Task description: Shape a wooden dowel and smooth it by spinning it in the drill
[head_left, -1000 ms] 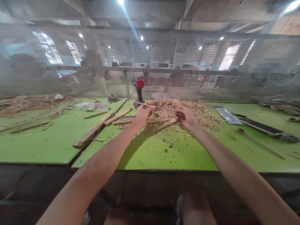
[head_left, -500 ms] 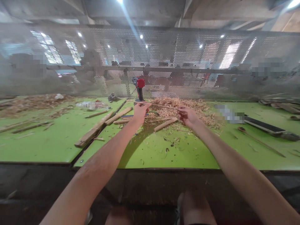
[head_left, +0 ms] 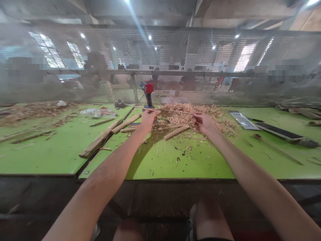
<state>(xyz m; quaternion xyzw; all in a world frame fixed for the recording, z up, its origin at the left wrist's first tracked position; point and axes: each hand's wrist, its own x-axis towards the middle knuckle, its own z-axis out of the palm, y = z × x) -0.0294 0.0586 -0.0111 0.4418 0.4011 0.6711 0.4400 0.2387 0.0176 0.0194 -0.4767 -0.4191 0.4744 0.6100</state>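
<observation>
So the left hand (head_left: 148, 118) has its fingers pinched on a long, thin, pale wooden stick (head_left: 175, 111), and the right hand (head_left: 202, 122) grips it near the other end, fingertips nearly closed. The stick's up around 12 o'clock, held above the green, smooth tabletop (head_left: 185, 169). Right behind it there's a fluffy heap of curly tan wood shavings (head_left: 210, 117). Red-and-black cordless drill (head_left: 148, 95) stands upright just past the left hand, and a chunky, rough wooden bar (head_left: 96, 144) lies at 10 o'clock.

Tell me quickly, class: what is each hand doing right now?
Left hand: closed, holding the thin stick.
Right hand: fingers closed on the same stick, near its other end.
</observation>
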